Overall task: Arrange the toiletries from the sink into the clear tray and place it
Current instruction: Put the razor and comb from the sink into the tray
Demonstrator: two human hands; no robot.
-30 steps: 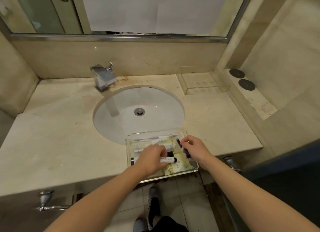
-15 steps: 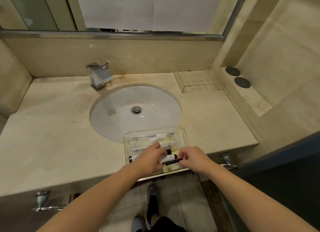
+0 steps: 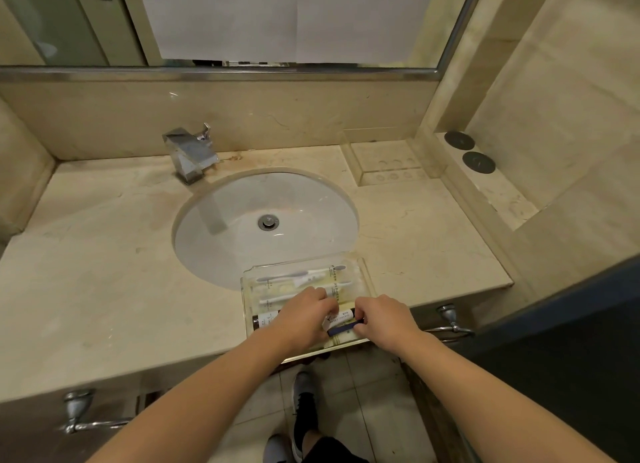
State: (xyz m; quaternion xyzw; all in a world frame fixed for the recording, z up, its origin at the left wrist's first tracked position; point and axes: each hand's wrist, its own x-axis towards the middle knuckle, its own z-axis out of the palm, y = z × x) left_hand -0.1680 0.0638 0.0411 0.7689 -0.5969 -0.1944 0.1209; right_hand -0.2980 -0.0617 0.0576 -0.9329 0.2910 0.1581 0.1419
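Clear plastic, the tray [image 3: 364,272] sits at the front edge of the marble counter [image 3: 104,272], partly over the white sink [image 3: 242,248], and wrapped toothbrushes [image 3: 298,275] lie in its far part. The left hand [image 3: 301,319] is over the near part of the tray with curled fingers that pinch a small white tube [image 3: 341,319]. Just beside it, the right hand [image 3: 382,319] grips one end of a dark blue tube [image 3: 343,329], which lies flat along the near side of the tray, touching the white one.
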